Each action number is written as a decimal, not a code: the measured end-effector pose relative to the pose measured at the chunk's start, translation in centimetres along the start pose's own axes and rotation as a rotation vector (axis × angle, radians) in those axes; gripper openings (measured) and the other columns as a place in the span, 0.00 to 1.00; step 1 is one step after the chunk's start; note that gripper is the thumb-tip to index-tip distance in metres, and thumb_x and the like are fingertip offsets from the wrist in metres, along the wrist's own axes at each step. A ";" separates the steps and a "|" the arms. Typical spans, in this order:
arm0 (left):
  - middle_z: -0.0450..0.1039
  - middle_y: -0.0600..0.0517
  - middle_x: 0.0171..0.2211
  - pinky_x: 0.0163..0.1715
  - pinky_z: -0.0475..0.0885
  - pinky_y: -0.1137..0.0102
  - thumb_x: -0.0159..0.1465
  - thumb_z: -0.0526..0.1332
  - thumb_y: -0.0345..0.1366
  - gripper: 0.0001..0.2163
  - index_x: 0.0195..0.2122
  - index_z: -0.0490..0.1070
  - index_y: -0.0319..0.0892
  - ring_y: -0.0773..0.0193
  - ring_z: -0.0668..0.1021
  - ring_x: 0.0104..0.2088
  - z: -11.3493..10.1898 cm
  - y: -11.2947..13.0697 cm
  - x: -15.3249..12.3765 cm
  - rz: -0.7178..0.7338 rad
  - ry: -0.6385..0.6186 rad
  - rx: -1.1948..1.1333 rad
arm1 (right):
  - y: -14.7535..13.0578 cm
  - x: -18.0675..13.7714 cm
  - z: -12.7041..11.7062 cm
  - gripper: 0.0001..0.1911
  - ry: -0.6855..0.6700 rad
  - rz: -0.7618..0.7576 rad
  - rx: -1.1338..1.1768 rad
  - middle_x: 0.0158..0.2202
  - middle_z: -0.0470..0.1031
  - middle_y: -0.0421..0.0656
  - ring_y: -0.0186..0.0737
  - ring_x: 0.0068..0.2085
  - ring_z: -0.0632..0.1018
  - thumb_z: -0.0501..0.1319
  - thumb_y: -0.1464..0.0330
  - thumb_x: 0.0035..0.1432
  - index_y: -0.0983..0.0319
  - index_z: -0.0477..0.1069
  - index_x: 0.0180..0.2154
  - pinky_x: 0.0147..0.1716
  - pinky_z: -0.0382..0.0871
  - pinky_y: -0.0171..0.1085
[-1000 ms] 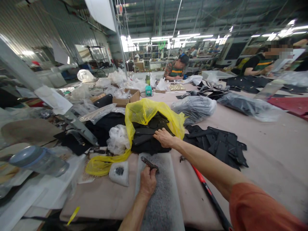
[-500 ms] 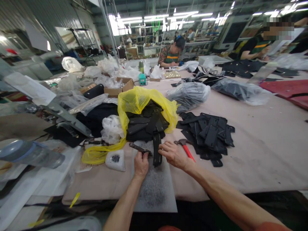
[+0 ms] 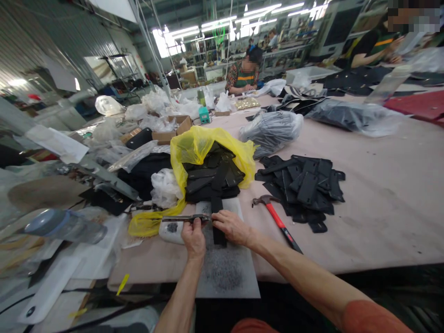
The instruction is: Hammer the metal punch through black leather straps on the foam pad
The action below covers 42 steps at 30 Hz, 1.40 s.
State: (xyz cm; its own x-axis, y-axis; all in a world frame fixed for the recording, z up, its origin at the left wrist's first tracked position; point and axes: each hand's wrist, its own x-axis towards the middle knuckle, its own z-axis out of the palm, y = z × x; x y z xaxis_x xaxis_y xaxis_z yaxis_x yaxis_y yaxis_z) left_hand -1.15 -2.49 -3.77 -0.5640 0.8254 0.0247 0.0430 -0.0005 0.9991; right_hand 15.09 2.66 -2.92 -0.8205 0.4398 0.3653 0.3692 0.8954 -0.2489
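Observation:
My left hand (image 3: 193,237) grips a thin dark metal tool (image 3: 185,218) held level above a grey pitted work pad (image 3: 225,268). My right hand (image 3: 233,227) presses a narrow black strap piece (image 3: 218,221) flat on the pad. Just behind lies an open yellow plastic bag (image 3: 197,145) full of black strap pieces (image 3: 211,178). A small white block holding dark rivets (image 3: 171,229) sits left of the pad, beside my left hand.
A red-handled hammer (image 3: 277,221) lies right of the pad. A loose heap of black pieces (image 3: 305,187) is spread further right. Clear bags, boxes and dark cloth crowd the left side. Other people sit at the far end of the long table (image 3: 388,199).
My right hand drew one black strap out of the yellow bag and set it on the pad. My left hand turned the metal tool level. The view dropped and shifted.

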 end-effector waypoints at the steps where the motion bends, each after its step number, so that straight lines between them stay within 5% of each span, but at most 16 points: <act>1: 0.79 0.47 0.34 0.36 0.78 0.64 0.62 0.58 0.45 0.14 0.37 0.70 0.38 0.59 0.81 0.33 0.2 0.3 0.0 -0.013 -0.028 -0.052 | -0.1 -0.3 0.1 0.14 0.024 0.022 0.007 0.51 0.70 0.49 0.43 0.44 0.69 0.52 0.78 0.60 0.63 0.71 0.44 0.44 0.65 0.42; 7: 0.79 0.47 0.33 0.36 0.77 0.64 0.62 0.59 0.43 0.12 0.37 0.71 0.38 0.59 0.81 0.33 3.1 -1.0 -0.8 -0.109 -0.192 -0.144 | 0.7 -4.8 0.6 0.17 0.253 0.154 0.054 0.46 0.70 0.49 0.44 0.45 0.70 0.49 0.81 0.58 0.62 0.70 0.43 0.43 0.68 0.42; 11: 0.79 0.47 0.33 0.38 0.77 0.64 0.61 0.60 0.43 0.12 0.38 0.72 0.38 0.58 0.81 0.33 4.0 -2.4 -1.3 -0.136 -0.219 -0.118 | 0.9 -7.1 0.9 0.16 0.220 0.198 0.068 0.46 0.71 0.50 0.44 0.44 0.70 0.50 0.82 0.56 0.63 0.69 0.41 0.43 0.69 0.41; 22: 0.79 0.47 0.33 0.36 0.75 0.65 0.58 0.62 0.47 0.16 0.36 0.73 0.37 0.58 0.80 0.33 1.4 -1.6 -0.9 -0.133 -0.106 -0.029 | -0.2 -1.4 -1.0 0.11 0.062 0.140 -0.034 0.47 0.70 0.48 0.45 0.43 0.67 0.53 0.79 0.58 0.62 0.69 0.40 0.44 0.64 0.42; 30: 0.78 0.49 0.28 0.35 0.77 0.62 0.55 0.65 0.47 0.16 0.33 0.69 0.38 0.59 0.81 0.29 -0.3 -2.2 -0.4 -0.284 0.037 -0.311 | -0.5 0.1 -0.8 0.11 0.040 0.139 -0.017 0.44 0.70 0.46 0.44 0.42 0.66 0.52 0.79 0.59 0.62 0.69 0.38 0.43 0.62 0.41; 37: 0.79 0.49 0.33 0.39 0.77 0.62 0.60 0.61 0.45 0.13 0.37 0.70 0.39 0.59 0.81 0.33 1.6 0.2 -0.4 -0.066 -0.037 -0.217 | 0.1 -1.7 0.4 0.13 0.002 0.213 0.064 0.42 0.72 0.45 0.42 0.41 0.68 0.52 0.81 0.56 0.62 0.69 0.37 0.42 0.63 0.40; 42: 0.80 0.45 0.33 0.38 0.77 0.61 0.61 0.57 0.44 0.12 0.35 0.71 0.40 0.56 0.82 0.34 3.0 -2.2 0.1 -0.074 -0.074 0.035 | -0.1 -2.2 1.6 0.12 0.116 0.264 0.083 0.40 0.74 0.46 0.43 0.41 0.70 0.53 0.81 0.55 0.62 0.70 0.35 0.41 0.67 0.41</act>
State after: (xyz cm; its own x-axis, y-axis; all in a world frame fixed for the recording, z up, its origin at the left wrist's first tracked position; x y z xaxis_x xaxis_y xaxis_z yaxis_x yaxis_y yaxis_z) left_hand 1.15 -0.77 -6.10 -0.5040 0.8621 -0.0532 0.0328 0.0807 0.9962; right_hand 16.13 1.50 -5.13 -0.6437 0.6657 0.3775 0.5219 0.7426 -0.4197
